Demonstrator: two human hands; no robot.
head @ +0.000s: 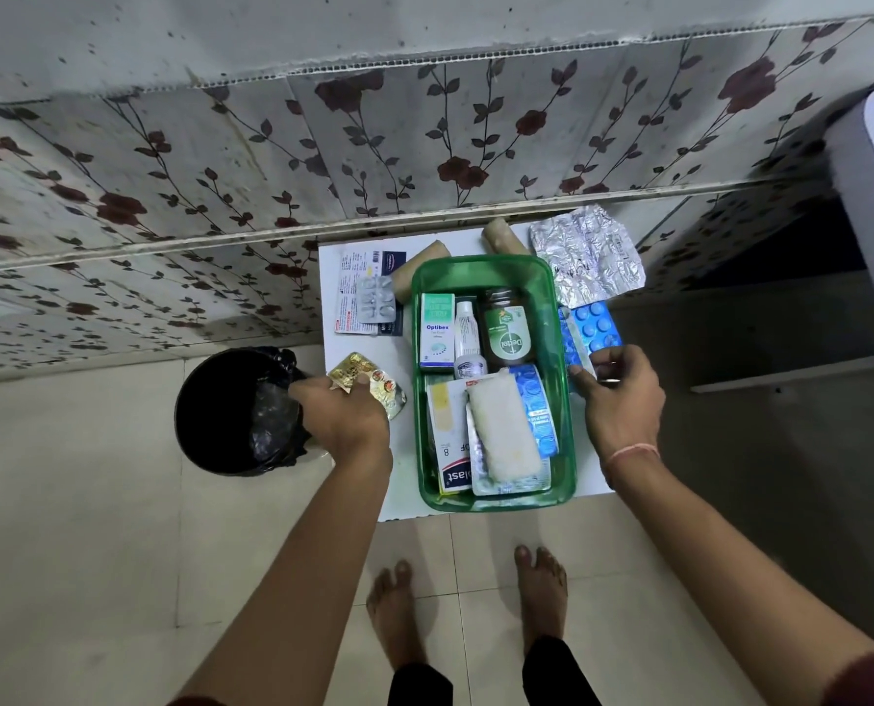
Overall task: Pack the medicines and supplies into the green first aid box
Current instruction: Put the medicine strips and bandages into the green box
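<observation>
Head view: person standing barefoot over a small white table (358, 496), looking down on both hands.
Green first aid box (559, 318): open, no lid seen, on the table's middle; translucent green walls.
Box, far half: Optibex carton (437, 332) at left, small white dropper bottle (468, 343) beside it, dark Dettol bottle (507, 326) at right, all lying side by side.
Box, near half: plaster carton (451, 440) at left, white gauze roll (503, 430) lying on top across the middle, blue tablet strip (540, 400) partly under the roll at right.
Left hand (345, 415): at the table's left edge, fingers curled over a gold foil blister strip (373, 382); thumb and fingers pinch its near end, strip touching or just above the tabletop, cannot tell which.
Right hand (620, 400): right of the box, fingers bent and closed on the near end of a blue blister pack (595, 326); ring on one finger, thread band at the wrist.
Silver foil strips (585, 254): crumpled, far right corner of the table, outside the box.
Far left of table: printed leaflet (353, 293) with a small silver blister (376, 300) on it.
Tan bandage rolls (503, 236): two, behind the box's far rim.
Black bin (241, 415): on the floor, left of the table, lined with a black bag.
</observation>
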